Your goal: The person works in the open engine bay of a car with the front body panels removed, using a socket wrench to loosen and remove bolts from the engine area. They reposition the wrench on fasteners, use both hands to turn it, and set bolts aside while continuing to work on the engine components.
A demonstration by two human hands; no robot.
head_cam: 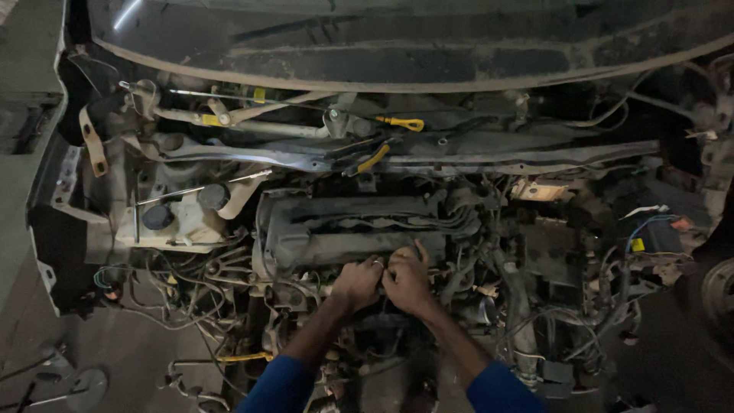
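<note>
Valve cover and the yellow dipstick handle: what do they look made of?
Valve cover: looks like cast metal, dull grey and grimy, with ribbed moulded contours; painted or bare, unclear. Both hands, left hand and right hand, rest at its near edge. Dipstick handle: probably plastic, bright yellow loop, smooth.

We note a pale plastic fluid reservoir (183, 222) with two dark round caps (158, 217) at the left of the bay, with loose grey wiring (191, 294) trailing below it. Along the rear sit a yellow loop-handled dipstick (403, 122), a second yellow curved handle (373, 159) just below it, and a dusty metal wiper linkage (252, 122) beneath the grimy windscreen (397, 38). At the right we record a blue wire (650, 224) and a small yellow tag (638, 245), close together.
</note>
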